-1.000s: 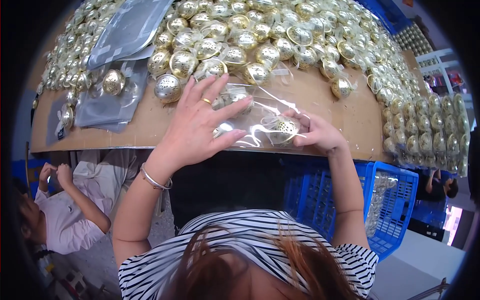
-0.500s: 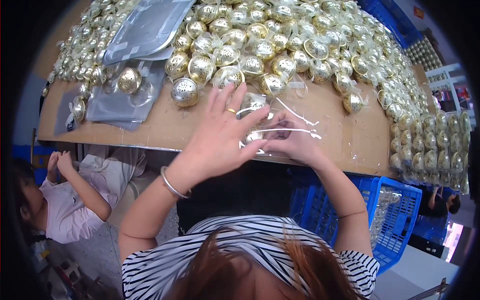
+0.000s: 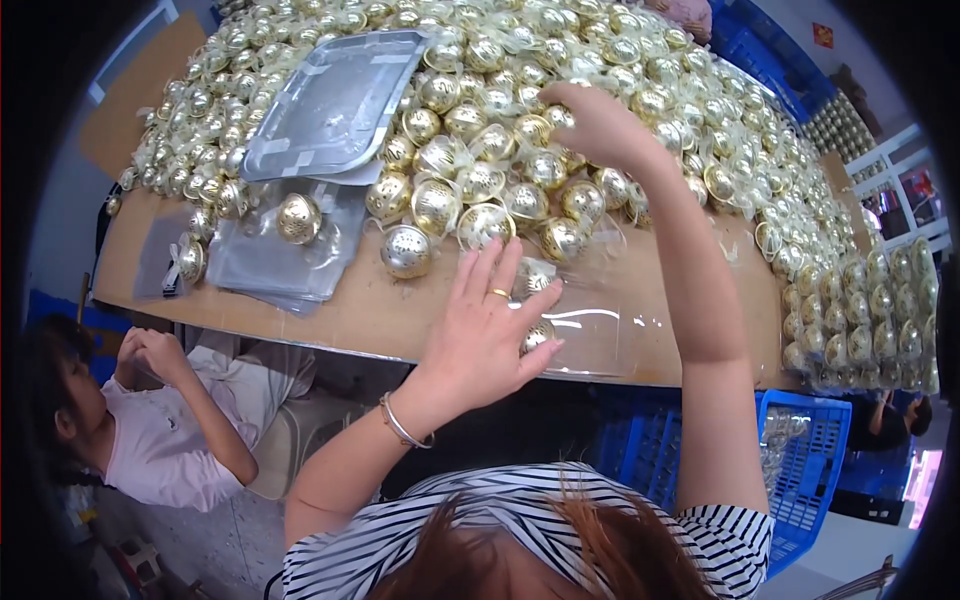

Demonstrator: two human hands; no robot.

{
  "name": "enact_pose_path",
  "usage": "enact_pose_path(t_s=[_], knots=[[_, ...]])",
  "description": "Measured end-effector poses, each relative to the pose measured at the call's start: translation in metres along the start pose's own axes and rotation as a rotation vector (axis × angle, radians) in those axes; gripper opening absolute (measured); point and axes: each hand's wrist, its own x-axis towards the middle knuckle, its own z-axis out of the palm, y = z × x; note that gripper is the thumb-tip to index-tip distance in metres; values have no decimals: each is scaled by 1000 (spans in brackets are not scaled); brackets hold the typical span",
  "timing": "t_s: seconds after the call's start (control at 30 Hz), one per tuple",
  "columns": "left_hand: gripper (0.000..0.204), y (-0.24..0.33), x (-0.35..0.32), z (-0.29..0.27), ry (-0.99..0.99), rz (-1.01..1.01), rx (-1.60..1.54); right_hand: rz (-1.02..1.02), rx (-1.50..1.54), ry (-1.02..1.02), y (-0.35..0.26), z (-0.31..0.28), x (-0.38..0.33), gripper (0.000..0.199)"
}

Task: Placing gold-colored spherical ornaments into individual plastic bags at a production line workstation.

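On the cardboard-topped table, my left hand (image 3: 487, 330) lies with its fingers spread over the left part of a clear plastic bag (image 3: 590, 345). Two gold balls show beside its fingers: a patterned ball (image 3: 536, 278) near the fingertips and a second ball (image 3: 537, 336) by the thumb. They appear to be inside the bag. My right hand (image 3: 605, 125) reaches over the big heap of gold openwork balls (image 3: 480, 180) with white ribbons. Its thumb and forefinger are apart, next to a gold ball (image 3: 558, 117). The other fingers are hidden behind the hand.
Left of my hands, a shallow clear tray (image 3: 330, 105) rests on the heap above flat plastic bags (image 3: 275, 260). Packed balls (image 3: 855, 310) stand at the right. Below the table edge is a blue crate (image 3: 800, 480). Another person (image 3: 165, 420) sits at the lower left.
My right hand has left the bag's opening and moved far forward to the heap. The left hand stays on the bag. The view has shifted, placing the table lower and further right.
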Motion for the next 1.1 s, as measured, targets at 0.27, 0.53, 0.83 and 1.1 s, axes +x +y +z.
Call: enact_pose_path(t_s=[0.27,0.53,0.83,1.1], knots=[[52,-2,-2,2,-5,-26,-27,83,-90,-248,-20,54,96,50],[51,-2,-1,1,0,-24,-58,96,-15,-111,-6,43,98,67],[50,-2,2,2,1,-16,-50,-14,354,-84,-34,71,116,60],[50,-1,2,1,25,-19,-78,-69,61,-431,-69,76,130,81]])
